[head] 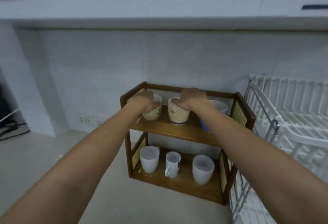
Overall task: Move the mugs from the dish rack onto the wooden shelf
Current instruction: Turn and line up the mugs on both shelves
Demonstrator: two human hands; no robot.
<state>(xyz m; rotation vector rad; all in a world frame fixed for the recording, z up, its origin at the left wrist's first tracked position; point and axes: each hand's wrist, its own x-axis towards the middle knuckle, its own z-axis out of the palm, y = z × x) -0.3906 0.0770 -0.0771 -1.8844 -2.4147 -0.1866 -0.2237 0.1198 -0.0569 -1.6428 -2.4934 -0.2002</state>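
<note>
A two-tier wooden shelf (pixel 177 131) stands on the counter against the tiled wall. On its top tier, my left hand (pixel 144 101) grips the rim of a yellow patterned mug (pixel 153 114), and my right hand (pixel 192 98) grips the rim of a second yellow patterned mug (pixel 178 114). Both mugs rest upright on the board. A blue mug (pixel 218 110) stands to the right, partly hidden by my right forearm. Three white mugs occupy the lower tier: one on the left (pixel 149 159), one with a handle and print (pixel 172 164), one on the right (pixel 203 169).
A white dish rack (pixel 291 117) with a metal frame stands right of the shelf, touching or nearly touching it; no mugs show in it. Wall sockets (pixel 89 121) sit low on the left wall. Dark cables (pixel 10 126) lie at the far left. Cabinets hang overhead.
</note>
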